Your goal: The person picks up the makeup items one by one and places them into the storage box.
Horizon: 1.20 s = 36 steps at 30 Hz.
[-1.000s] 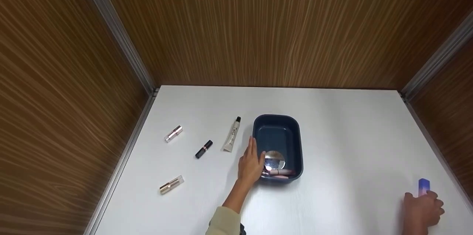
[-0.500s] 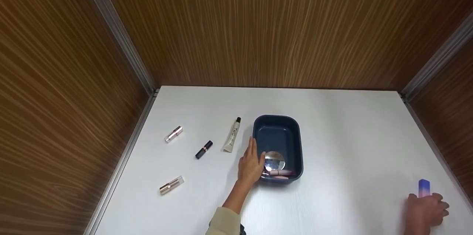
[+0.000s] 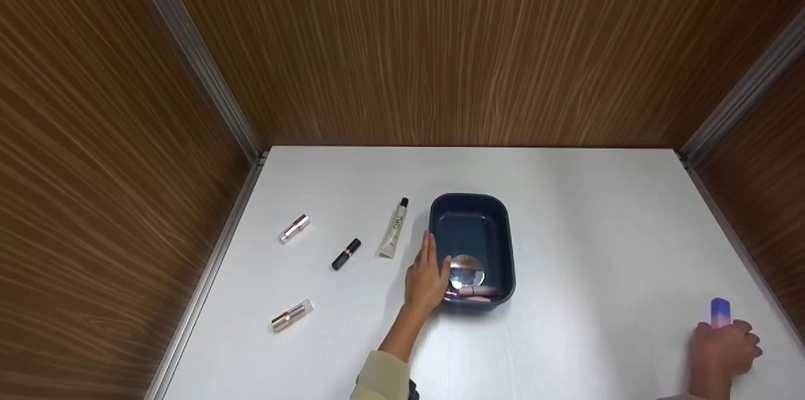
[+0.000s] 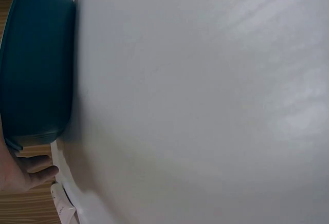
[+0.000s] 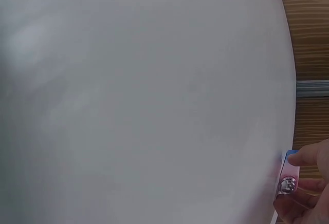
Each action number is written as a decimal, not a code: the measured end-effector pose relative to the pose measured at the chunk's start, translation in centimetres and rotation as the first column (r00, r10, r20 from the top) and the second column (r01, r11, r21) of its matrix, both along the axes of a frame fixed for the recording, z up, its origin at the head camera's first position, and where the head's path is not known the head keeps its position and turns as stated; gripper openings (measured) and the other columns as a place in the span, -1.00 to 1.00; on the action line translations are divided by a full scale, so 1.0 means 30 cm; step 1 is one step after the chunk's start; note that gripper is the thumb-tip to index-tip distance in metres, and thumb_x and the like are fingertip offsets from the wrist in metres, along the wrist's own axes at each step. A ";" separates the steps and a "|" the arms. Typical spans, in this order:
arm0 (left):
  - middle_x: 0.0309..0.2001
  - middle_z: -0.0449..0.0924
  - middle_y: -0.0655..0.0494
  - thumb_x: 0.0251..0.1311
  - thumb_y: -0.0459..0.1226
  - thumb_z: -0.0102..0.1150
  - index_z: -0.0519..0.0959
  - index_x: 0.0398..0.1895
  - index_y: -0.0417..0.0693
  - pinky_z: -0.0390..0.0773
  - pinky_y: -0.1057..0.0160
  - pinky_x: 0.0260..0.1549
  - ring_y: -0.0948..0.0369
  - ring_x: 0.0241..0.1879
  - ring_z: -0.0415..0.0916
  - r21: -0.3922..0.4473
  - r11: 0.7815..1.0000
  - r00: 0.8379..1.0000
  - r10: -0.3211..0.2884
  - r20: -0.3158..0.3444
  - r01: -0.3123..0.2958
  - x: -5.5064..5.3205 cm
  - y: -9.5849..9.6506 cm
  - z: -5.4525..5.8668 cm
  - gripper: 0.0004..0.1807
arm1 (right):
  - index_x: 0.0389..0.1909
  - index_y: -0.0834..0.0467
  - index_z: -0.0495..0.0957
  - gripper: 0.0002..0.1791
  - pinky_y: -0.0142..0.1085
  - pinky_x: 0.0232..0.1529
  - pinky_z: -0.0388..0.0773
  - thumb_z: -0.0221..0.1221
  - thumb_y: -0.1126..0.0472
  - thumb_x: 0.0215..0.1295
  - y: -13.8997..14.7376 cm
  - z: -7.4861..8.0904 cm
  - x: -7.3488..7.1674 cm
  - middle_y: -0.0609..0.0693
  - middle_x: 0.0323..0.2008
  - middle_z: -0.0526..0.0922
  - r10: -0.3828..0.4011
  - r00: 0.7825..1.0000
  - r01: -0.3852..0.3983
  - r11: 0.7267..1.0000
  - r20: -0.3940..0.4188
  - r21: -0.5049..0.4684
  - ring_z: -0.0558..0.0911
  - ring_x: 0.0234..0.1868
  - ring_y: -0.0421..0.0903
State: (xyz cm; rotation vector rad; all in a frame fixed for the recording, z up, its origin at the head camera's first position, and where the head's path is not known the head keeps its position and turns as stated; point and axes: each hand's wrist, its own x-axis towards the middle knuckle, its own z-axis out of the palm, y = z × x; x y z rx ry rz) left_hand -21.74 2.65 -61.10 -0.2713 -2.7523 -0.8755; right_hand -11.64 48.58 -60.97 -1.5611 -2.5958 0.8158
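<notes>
My left hand (image 3: 426,282) grips the left rim of a dark blue plastic tub (image 3: 510,243), fingers along the outside and thumb over the edge. Inside the tub's near end lie a round mirror-like disc (image 3: 466,271) and slim pink cosmetic tubes (image 3: 481,291), partly hidden by the thumb. Far to the right, my right hand (image 3: 726,350) holds a small rectangular case (image 3: 721,311), blue fading to pink. In the right wrist view, thumb and fingers pinch this case (image 5: 291,170), which has a shiny silver round part at one end.
Left of the tub lie a squeeze tube with a black cap (image 3: 394,228), a black lipstick (image 3: 346,254), a silver-pink lipstick (image 3: 294,229) and a gold lipstick (image 3: 292,316). Wood-grain panels (image 3: 471,48) enclose the white table (image 3: 591,211) at the back and both sides.
Over the last second my right hand has shifted slightly right, and more recently the case in it has tipped or moved a little away from me. My left hand and the tub stay put.
</notes>
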 end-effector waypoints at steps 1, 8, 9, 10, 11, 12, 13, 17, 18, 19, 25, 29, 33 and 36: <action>0.38 0.02 -0.07 0.34 -0.05 -0.13 0.10 0.36 -0.29 0.44 0.03 -0.13 0.03 0.13 0.33 -0.001 1.000 1.000 -0.001 0.005 0.001 0.001 -0.001 0.001 -0.34 | 0.22 0.58 -0.04 -0.35 0.08 0.07 0.20 -0.12 0.23 0.26 0.003 -0.001 -0.001 0.53 0.09 0.15 0.000 1.000 0.000 1.000 -0.010 -0.003 0.16 0.15 0.38; 0.38 0.02 -0.07 0.35 -0.04 -0.15 0.10 0.36 -0.29 0.44 0.04 -0.13 0.03 0.13 0.34 -0.006 1.000 1.000 0.000 0.003 0.000 -0.004 -0.001 0.000 -0.34 | 0.22 0.57 -0.02 -0.38 0.07 0.07 0.19 -0.16 0.24 0.26 0.012 -0.001 -0.009 0.53 0.08 0.16 0.014 1.000 -0.014 1.000 -0.017 0.001 0.16 0.14 0.39; 0.38 0.02 -0.07 0.35 -0.04 -0.15 0.10 0.36 -0.29 0.44 0.04 -0.13 0.03 0.12 0.34 -0.007 1.000 1.000 0.001 0.001 -0.001 -0.005 -0.002 -0.001 -0.34 | 0.21 0.57 -0.01 -0.39 0.07 0.08 0.18 -0.16 0.25 0.26 0.013 -0.001 -0.010 0.53 0.07 0.16 0.016 1.000 -0.016 1.000 -0.018 0.002 0.16 0.14 0.39; 0.38 0.02 -0.07 0.35 -0.05 -0.14 0.10 0.36 -0.28 0.44 0.04 -0.13 0.03 0.12 0.34 -0.008 1.000 1.000 0.003 0.003 -0.003 -0.005 -0.001 -0.002 -0.34 | 0.20 0.58 0.00 -0.40 0.07 0.08 0.17 -0.16 0.26 0.25 0.014 -0.002 -0.012 0.53 0.07 0.17 0.016 1.000 -0.016 1.000 -0.018 0.002 0.16 0.14 0.39; 0.38 0.02 -0.06 0.35 -0.05 -0.14 0.10 0.36 -0.28 0.44 0.04 -0.13 0.03 0.12 0.34 -0.009 1.000 1.000 0.004 0.009 -0.004 -0.005 -0.001 -0.002 -0.34 | 0.19 0.58 0.01 -0.41 0.07 0.08 0.17 -0.16 0.26 0.25 0.016 -0.003 -0.012 0.53 0.07 0.17 0.021 1.000 -0.020 1.000 -0.018 0.006 0.16 0.14 0.39; 0.38 0.01 -0.06 0.35 -0.05 -0.13 0.09 0.36 -0.28 0.44 0.04 -0.12 0.04 0.13 0.34 -0.010 1.000 1.000 0.004 0.011 -0.004 -0.005 -0.001 -0.003 -0.34 | 0.18 0.59 0.02 -0.42 0.06 0.08 0.16 -0.17 0.27 0.24 0.017 -0.003 -0.012 0.54 0.06 0.17 0.026 1.000 -0.026 1.000 -0.016 0.014 0.17 0.13 0.40; 0.39 0.01 -0.05 0.35 -0.05 -0.14 0.09 0.37 -0.27 0.44 0.04 -0.12 0.04 0.13 0.33 -0.013 1.000 1.000 0.005 0.014 -0.005 -0.004 -0.001 -0.002 -0.34 | 0.17 0.60 0.03 -0.43 0.06 0.07 0.16 -0.17 0.28 0.23 0.018 -0.003 -0.012 0.54 0.05 0.18 0.030 0.999 -0.030 0.999 -0.013 0.021 0.17 0.12 0.40; 0.39 0.01 -0.05 0.35 -0.05 -0.14 0.09 0.37 -0.27 0.43 0.05 -0.10 0.06 0.17 0.29 -0.015 1.000 1.000 0.004 0.023 -0.003 -0.002 -0.002 -0.002 -0.35 | 0.15 0.60 0.04 -0.44 0.05 0.06 0.18 -0.19 0.30 0.22 0.021 -0.005 -0.012 0.54 0.04 0.19 0.039 0.999 -0.040 0.998 0.012 0.039 0.19 0.11 0.39; 0.39 0.01 -0.05 0.36 -0.05 -0.15 0.09 0.37 -0.27 0.43 0.05 -0.10 0.06 0.17 0.29 -0.017 1.000 1.000 0.004 0.023 -0.003 -0.001 -0.002 -0.003 -0.35 | 0.15 0.60 0.05 -0.45 0.05 0.05 0.19 -0.19 0.30 0.22 0.021 -0.004 -0.012 0.53 0.04 0.20 0.041 0.999 -0.042 0.998 0.022 0.044 0.19 0.11 0.39; 0.38 0.01 -0.05 0.36 -0.05 -0.15 0.09 0.37 -0.27 0.43 0.05 -0.09 0.06 0.17 0.29 -0.015 1.000 1.000 0.004 0.024 -0.003 -0.001 -0.002 -0.003 -0.35 | 0.15 0.60 0.05 -0.45 0.04 0.05 0.20 -0.18 0.31 0.23 0.021 -0.005 -0.013 0.53 0.03 0.20 0.040 0.999 -0.041 0.998 0.029 0.046 0.20 0.11 0.38; 0.38 0.02 -0.05 0.35 -0.06 -0.13 0.10 0.37 -0.26 0.43 0.05 -0.10 0.05 0.16 0.30 -0.008 1.000 1.000 0.006 0.022 -0.006 -0.001 0.000 -0.002 -0.35 | 0.14 0.61 0.05 -0.47 0.02 0.04 0.20 -0.20 0.31 0.25 0.023 -0.007 -0.011 0.52 0.01 0.21 0.061 0.996 -0.065 0.996 0.063 0.062 0.21 0.10 0.37; 0.37 0.03 -0.08 0.35 -0.06 -0.12 0.11 0.35 -0.29 0.44 0.04 -0.11 0.04 0.16 0.30 -0.014 1.000 1.000 -0.003 0.003 0.004 0.002 0.004 -0.003 -0.35 | 0.11 0.63 0.07 -0.48 0.04 0.03 0.17 -0.21 0.32 0.23 0.023 -0.009 0.005 0.53 0.00 0.22 0.067 0.997 -0.069 0.995 0.026 0.074 0.21 0.09 0.39; 0.36 0.06 -0.12 0.34 -0.07 -0.11 0.13 0.33 -0.33 0.45 0.04 -0.15 0.03 0.14 0.33 -0.011 1.000 1.000 -0.008 -0.026 0.008 0.005 0.006 -0.003 -0.35 | 0.12 0.63 0.08 -0.48 0.07 0.04 0.15 -0.19 0.33 0.22 0.022 -0.010 0.012 0.55 0.01 0.21 0.050 0.998 -0.048 0.997 -0.029 0.058 0.19 0.09 0.41; 0.36 0.06 -0.11 0.34 -0.07 -0.11 0.14 0.33 -0.32 0.46 0.05 -0.16 0.03 0.11 0.35 -0.014 1.000 1.000 -0.004 -0.029 0.004 0.006 0.007 0.000 -0.36 | 0.14 0.62 0.07 -0.47 0.06 0.04 0.16 -0.20 0.33 0.23 0.021 -0.011 0.011 0.54 0.02 0.21 0.040 0.999 -0.040 0.998 -0.013 0.044 0.20 0.09 0.40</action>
